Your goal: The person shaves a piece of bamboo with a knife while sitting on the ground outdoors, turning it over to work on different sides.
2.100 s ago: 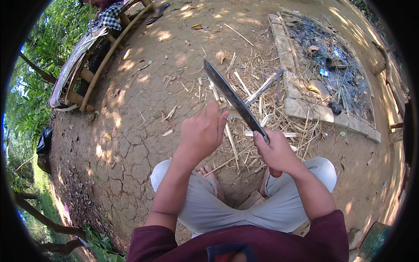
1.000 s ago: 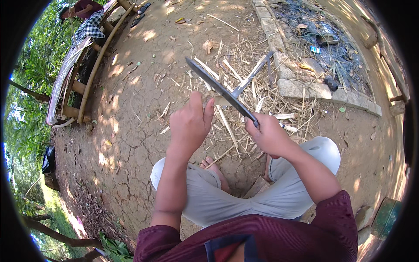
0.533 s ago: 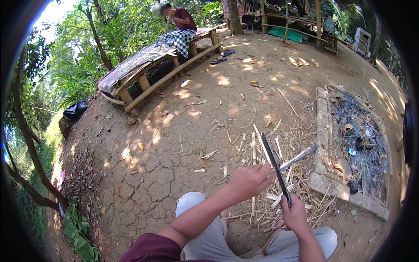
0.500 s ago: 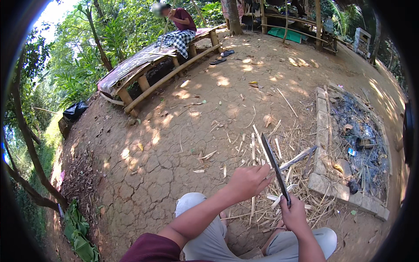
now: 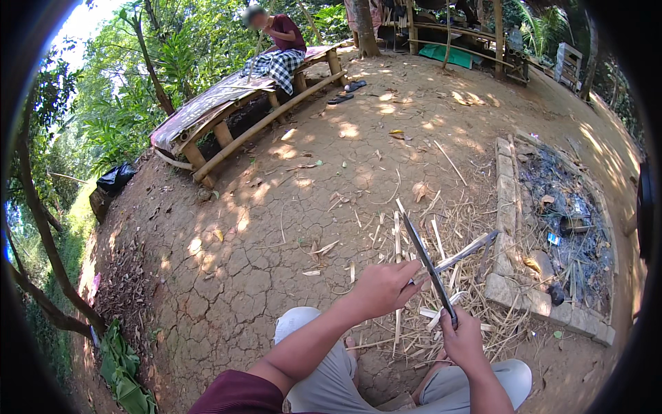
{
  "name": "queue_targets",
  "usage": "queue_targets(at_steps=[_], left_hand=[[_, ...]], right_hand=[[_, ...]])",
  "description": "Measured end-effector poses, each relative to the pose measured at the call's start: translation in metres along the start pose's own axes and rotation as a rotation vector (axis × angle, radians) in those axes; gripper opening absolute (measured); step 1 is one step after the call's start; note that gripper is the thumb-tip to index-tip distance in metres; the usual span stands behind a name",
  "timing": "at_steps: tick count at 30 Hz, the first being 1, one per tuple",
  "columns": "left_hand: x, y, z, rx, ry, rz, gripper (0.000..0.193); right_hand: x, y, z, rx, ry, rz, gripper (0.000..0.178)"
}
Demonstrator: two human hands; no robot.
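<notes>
My right hand [image 5: 462, 337] is wrapped round the lower end of a long dark machete [image 5: 429, 261], its blade slanting up and to the left. Left of the blade, my left hand [image 5: 380, 290] pinches the end of a thin bamboo strip [image 5: 471, 249]. That strip crosses the blade and runs up to the right, pale with a greyish far end. The left fingertips are close to the blade; whether they touch it I cannot tell. Beneath both hands lies a litter of pale split strips and shavings [image 5: 414, 324], around my bare feet.
At right, a block-edged fire pit [image 5: 505, 207] holds ash and rubbish. A low bamboo platform [image 5: 234, 141] stands at the upper left, a person [image 5: 286, 34] sitting on it. Sandals [image 5: 340, 99] lie nearby. Green leaves [image 5: 121, 366] are at lower left, a black bag [image 5: 117, 176] above them.
The machete's tip has leaned slightly to the left. My left hand has shifted a little left and down, with the strip's end now showing between its fingers.
</notes>
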State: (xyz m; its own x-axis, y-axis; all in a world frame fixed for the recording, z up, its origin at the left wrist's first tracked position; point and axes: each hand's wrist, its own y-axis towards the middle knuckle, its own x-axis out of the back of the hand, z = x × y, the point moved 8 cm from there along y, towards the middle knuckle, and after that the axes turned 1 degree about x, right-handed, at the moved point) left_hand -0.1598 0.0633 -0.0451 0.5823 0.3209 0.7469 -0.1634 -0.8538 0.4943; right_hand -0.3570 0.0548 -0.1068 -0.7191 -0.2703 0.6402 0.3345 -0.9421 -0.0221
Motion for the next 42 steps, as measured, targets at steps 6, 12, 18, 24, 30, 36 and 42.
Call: queue_targets(at_steps=[6, 12, 18, 24, 30, 36, 42], left_hand=[[0.000, 0.000, 0.002, 0.011, -0.048, 0.020, 0.022], [-0.003, -0.001, 0.003, 0.022, -0.055, 0.034, 0.022], [-0.001, 0.000, 0.000, 0.011, -0.033, 0.014, 0.022], [0.001, 0.000, -0.003, 0.003, -0.022, 0.007, 0.022], [0.003, 0.000, -0.003, 0.002, -0.044, -0.021, 0.021], [-0.003, 0.000, -0.005, 0.013, -0.044, -0.020, 0.022], [-0.004, 0.000, -0.007, -0.002, -0.031, -0.011, 0.022]], right_hand=[[-0.016, -0.001, -0.024, -0.096, 0.187, 0.076, 0.036], [-0.019, -0.006, -0.020, -0.261, 0.407, 0.184, 0.036], [-0.020, -0.004, -0.028, -0.185, 0.283, 0.142, 0.034], [-0.022, -0.003, -0.030, -0.162, 0.260, 0.148, 0.034], [-0.022, -0.004, -0.024, -0.199, 0.286, 0.159, 0.031], [0.001, -0.003, 0.007, 0.195, -0.039, -0.168, 0.019], [-0.014, -0.002, -0.008, -0.090, 0.238, 0.102, 0.028]])
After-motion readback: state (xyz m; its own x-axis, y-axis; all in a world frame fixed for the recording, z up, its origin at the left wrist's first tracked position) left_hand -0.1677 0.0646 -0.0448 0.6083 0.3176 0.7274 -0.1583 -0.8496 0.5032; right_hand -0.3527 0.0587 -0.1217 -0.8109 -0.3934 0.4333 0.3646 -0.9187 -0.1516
